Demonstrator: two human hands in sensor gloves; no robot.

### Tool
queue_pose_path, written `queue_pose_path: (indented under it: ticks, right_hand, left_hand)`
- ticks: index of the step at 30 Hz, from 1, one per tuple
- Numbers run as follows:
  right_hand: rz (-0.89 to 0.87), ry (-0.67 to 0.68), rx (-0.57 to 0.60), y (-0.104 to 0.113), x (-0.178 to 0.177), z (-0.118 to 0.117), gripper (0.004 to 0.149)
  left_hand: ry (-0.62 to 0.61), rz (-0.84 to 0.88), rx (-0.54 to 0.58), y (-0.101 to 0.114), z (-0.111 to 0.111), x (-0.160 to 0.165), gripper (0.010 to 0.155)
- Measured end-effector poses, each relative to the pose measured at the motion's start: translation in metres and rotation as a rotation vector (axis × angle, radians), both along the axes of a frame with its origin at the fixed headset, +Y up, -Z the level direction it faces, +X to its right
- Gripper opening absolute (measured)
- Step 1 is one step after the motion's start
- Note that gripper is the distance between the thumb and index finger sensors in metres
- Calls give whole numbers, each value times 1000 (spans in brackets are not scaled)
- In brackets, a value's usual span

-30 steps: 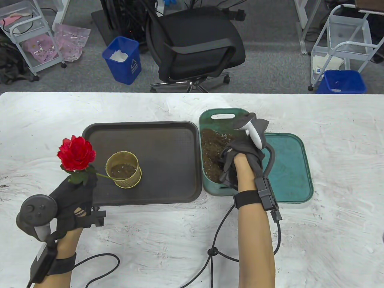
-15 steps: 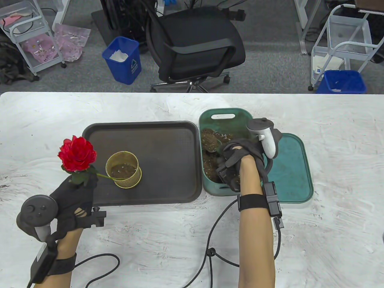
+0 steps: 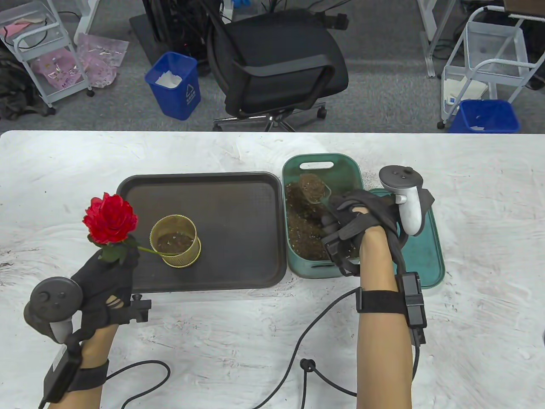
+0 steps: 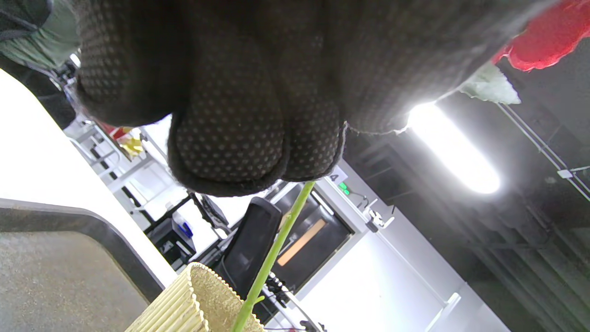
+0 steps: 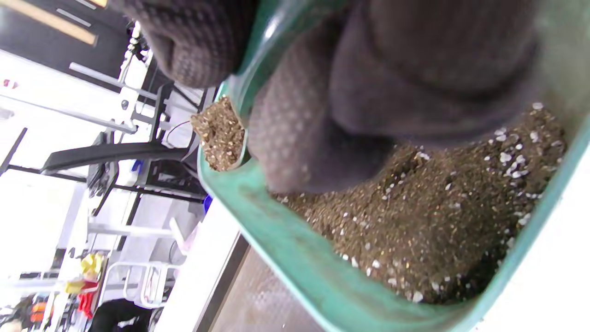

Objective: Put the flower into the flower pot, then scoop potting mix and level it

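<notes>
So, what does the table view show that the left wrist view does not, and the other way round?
Only the table view shows the right hand holding a scoop heaped with potting mix above the green tub, the green lid beside the tub, the whole red bloom, and the soil already in the pot. Only the left wrist view shows the dotted fingertips closed on the stem from below, and a ceiling lamp. Both show the left hand holding the flower, its stem leaning into the ribbed flower pot on the dark tray.
</notes>
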State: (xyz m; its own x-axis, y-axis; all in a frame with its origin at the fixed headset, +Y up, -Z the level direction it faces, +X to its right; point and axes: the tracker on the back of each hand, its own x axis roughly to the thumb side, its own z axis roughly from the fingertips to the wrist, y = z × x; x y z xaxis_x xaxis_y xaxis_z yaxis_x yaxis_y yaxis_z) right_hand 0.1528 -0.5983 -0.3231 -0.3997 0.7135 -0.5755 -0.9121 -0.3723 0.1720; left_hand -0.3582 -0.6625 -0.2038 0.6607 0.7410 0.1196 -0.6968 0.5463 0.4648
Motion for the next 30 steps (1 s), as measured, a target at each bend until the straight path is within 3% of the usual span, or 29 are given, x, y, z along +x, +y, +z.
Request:
queue_pose_path:
  ticks: [7,14,23,30]
  right_hand:
    - [-35,191,44,7,-57,2,53]
    - [-59,399,30,-7,-138,2,53]
    - [1,497,-24,-43,-203,-3,53]
    - [150,526,56,-40,-231,0,53]
  left_hand:
    - [4,0,-1,0,0,0,43]
    - [3,-6,1,0,1,0,43]
    - [7,-3,-1,-1,1,-1,42]
    - [0,-9,3,0,1,2,43]
